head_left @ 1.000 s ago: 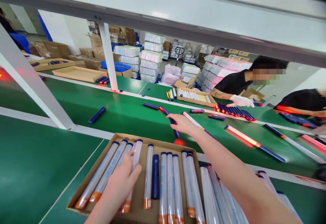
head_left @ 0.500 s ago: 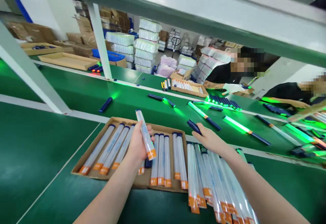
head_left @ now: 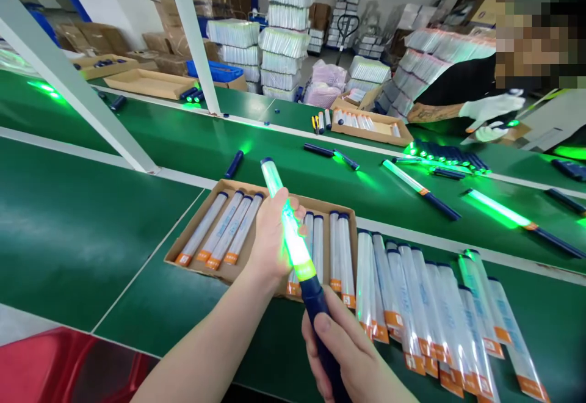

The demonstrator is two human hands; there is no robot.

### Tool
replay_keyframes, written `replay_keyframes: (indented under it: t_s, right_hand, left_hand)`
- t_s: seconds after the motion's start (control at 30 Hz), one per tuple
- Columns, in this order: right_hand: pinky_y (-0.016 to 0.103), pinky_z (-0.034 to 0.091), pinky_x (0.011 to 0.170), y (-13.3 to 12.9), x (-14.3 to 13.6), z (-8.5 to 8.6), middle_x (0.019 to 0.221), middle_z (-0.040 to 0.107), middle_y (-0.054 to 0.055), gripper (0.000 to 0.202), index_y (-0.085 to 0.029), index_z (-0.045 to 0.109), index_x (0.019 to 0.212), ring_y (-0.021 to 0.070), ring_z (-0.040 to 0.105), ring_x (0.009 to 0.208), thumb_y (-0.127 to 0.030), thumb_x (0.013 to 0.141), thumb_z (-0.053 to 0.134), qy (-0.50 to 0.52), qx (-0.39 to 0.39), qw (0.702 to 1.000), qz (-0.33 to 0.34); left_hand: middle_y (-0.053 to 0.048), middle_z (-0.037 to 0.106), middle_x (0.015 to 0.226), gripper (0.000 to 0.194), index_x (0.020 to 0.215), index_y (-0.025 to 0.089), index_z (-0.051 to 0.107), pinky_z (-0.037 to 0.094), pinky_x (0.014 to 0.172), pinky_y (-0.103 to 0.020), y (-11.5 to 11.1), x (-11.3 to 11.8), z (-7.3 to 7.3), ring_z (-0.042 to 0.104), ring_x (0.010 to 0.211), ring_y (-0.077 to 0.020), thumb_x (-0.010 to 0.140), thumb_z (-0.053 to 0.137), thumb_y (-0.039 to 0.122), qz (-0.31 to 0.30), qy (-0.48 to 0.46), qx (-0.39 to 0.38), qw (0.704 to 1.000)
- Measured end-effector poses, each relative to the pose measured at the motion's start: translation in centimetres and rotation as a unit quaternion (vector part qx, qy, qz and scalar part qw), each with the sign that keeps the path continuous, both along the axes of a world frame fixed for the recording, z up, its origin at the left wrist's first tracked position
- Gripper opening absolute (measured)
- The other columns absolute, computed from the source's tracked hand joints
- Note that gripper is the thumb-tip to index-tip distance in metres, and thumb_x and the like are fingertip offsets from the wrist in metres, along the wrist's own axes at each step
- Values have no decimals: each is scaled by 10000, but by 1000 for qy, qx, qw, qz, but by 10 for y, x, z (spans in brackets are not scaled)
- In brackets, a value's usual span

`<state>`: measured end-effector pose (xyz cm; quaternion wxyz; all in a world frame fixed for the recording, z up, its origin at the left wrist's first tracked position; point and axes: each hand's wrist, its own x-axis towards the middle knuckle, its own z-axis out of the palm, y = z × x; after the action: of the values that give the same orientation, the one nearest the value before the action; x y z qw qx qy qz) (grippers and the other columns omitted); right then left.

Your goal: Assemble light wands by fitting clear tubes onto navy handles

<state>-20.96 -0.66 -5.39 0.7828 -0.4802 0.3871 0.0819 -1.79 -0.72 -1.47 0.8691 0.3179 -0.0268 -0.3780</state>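
Observation:
My left hand (head_left: 270,238) is closed around a clear tube (head_left: 273,177) with a dark blue cap at its far end. Dark blue and shaped like a flashlight handle, a flashlight (head_left: 315,308) is gripped in my right hand (head_left: 341,345). Its front end meets the tube's near end at the orange band, and the tube glows bright green. Whether it sits fully inside the tube cannot be made out. Below my left hand, a shallow cardboard box (head_left: 354,226) holds several unlit tubes. Right of it lies a spread pile of similar tubes (head_left: 421,305) with orange ends.
Beyond the box, lit sticks (head_left: 499,207) and dark flashlights (head_left: 234,163) lie on the green bench (head_left: 183,146). A co-worker's gloved hand (head_left: 488,110) is at the far right, near a tray of tubes (head_left: 403,140). A white post (head_left: 77,79) slants up at left; a red stool (head_left: 41,366) stands lower left.
My right hand has brought the flashlight from over the bench to the near end of the tube in my left hand. The tube has turned from unlit to glowing green. The view has shifted.

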Motion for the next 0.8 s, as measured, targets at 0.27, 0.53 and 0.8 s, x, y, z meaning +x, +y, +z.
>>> replay_keyframes:
  t_s: [0.27,0.53,0.8]
  right_hand:
    - [257,504,652,2,3,0,837,598,-4,577,-246,480,1384,132,584,680,-706,1036,471,-37,-175,981,68]
    - [184,377,478,10,9,-11,796,621,-21,811,-240,235,1567,82,521,501,-644,984,629,-113,58,991,32]
    - [233,433,498,28,25,-1,850,537,-19,655,-262,408,1442,98,502,526,-738,999,484,-1,-178,982,60]
  left_hand:
    - [46,514,704,404,845,198,512,433,445,-164,5,6,-1,491,548,-71,807,852,413,-10,-83,72,994]
    - [81,424,724,388,923,218,481,311,352,-106,13,13,1,409,521,-40,801,843,286,-54,-21,-42,997]
    - [77,445,716,327,955,233,435,306,375,-106,12,13,-19,413,506,-41,834,738,239,-18,-54,71,996]
